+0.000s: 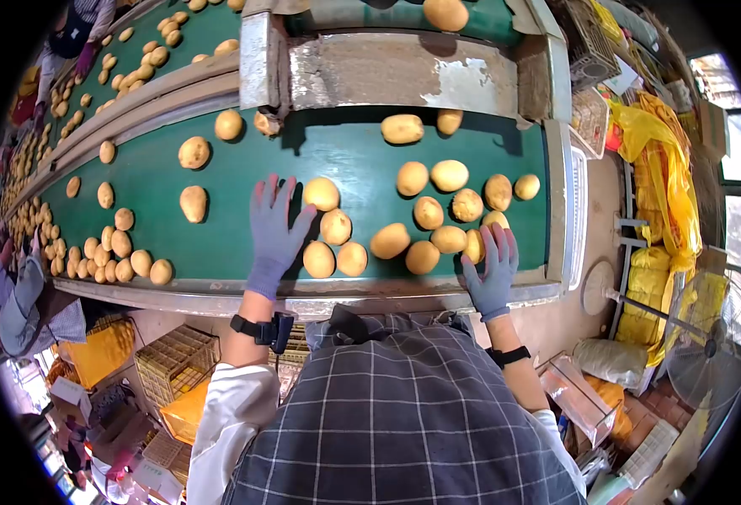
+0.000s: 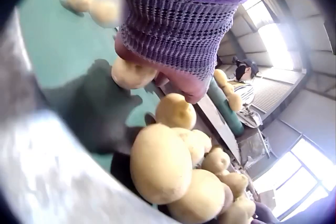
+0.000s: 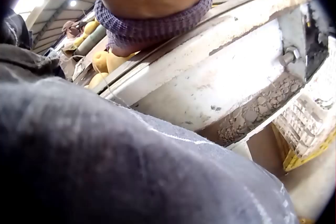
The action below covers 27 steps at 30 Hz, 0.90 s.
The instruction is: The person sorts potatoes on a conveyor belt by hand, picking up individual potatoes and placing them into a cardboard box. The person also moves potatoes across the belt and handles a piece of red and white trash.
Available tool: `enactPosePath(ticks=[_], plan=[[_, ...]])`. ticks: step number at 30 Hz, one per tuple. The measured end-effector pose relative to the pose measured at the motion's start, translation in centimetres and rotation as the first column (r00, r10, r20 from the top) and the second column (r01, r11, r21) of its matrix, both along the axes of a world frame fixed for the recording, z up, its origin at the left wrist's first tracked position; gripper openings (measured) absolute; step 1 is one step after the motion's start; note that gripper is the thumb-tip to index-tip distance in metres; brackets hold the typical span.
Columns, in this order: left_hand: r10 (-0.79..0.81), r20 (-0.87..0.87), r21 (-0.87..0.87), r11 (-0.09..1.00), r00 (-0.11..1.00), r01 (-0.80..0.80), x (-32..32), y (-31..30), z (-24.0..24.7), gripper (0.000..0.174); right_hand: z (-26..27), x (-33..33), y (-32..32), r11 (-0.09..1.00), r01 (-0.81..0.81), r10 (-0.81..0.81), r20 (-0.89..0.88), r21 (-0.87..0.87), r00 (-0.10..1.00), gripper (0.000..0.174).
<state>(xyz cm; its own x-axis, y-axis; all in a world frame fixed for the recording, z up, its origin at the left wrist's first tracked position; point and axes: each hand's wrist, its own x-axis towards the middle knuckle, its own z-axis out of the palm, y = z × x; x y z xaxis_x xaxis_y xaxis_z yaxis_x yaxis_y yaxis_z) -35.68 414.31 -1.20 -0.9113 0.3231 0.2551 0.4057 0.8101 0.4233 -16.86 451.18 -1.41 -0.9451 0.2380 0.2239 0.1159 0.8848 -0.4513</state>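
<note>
Potatoes lie scattered on a green conveyor belt [image 1: 253, 244]. My gloved left hand [image 1: 274, 227] is over the belt with its fingers extended. Its thumb is right at the edge of a potato [image 1: 322, 194], and three more are grouped just below that one. From the left wrist, a potato [image 2: 131, 74] shows under the knit glove [image 2: 173, 35], partly hidden by it. At the belt's near right edge, my gloved right hand [image 1: 495, 273] lies with straight fingers against a potato [image 1: 474, 247], overlapping another [image 1: 495, 219]. In the right wrist view, its fingers are mostly hidden behind the belt's rim.
A metal rim [image 1: 177, 288] runs along the belt's near side. Across the far side stands a worn metal housing [image 1: 404, 71]. More potatoes [image 1: 122, 244] cluster at the left, and a second belt [image 1: 194, 38] runs behind. Crates [image 1: 177, 362] stand below left; a fan [image 1: 707, 341] is at right.
</note>
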Motion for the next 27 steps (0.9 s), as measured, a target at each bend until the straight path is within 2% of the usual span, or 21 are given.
enactPosePath(ticks=[1,2,6,11,14,17,20,24,27], plan=[[-0.038,-0.058,-0.084,0.996,0.998,0.033,1.2,1.0,-0.3,0.068,-0.3,0.3,0.5,1.000,-0.001,0.001,0.011,0.004,1.000,0.067],[-0.033,-0.015,-0.175,0.984,0.999,0.030,2.2,1.6,-0.3,0.082,-0.3,0.3,0.6,1.000,-0.006,0.005,0.018,0.008,1.000,0.067],[-0.059,0.057,-0.264,0.962,0.997,0.072,4.0,2.7,0.1,0.100,-0.5,0.0,0.6,1.000,-0.016,0.016,0.022,-0.021,1.000,0.070],[-0.118,0.113,-0.255,0.956,0.987,0.144,4.5,3.5,-0.3,0.096,-0.9,-0.1,0.7,0.997,-0.067,0.068,0.027,-0.033,0.997,0.070],[-0.137,0.130,-0.249,0.954,0.982,0.166,4.9,3.2,-0.4,0.091,-1.6,-0.3,0.9,0.994,-0.081,0.079,-0.029,-0.069,0.996,0.071],[-0.118,0.149,-0.167,0.975,0.982,0.143,5.8,3.0,-0.7,0.093,-1.7,-0.1,1.1,0.994,-0.073,0.074,0.000,-0.083,0.997,0.072],[-0.056,0.336,-0.002,0.998,0.940,0.060,6.8,3.4,-1.0,0.097,-1.7,-0.2,1.1,0.994,-0.071,0.073,0.019,-0.088,0.997,0.072],[-0.111,0.187,-0.041,0.992,0.976,0.121,8.3,3.7,-0.4,0.115,-1.3,-0.3,0.8,0.992,-0.106,0.107,0.019,-0.067,0.994,0.070],[-0.095,0.210,-0.111,0.986,0.973,0.121,8.9,3.1,0.3,0.115,-1.0,-0.3,0.5,0.991,-0.114,0.117,0.034,-0.070,0.993,0.070]])
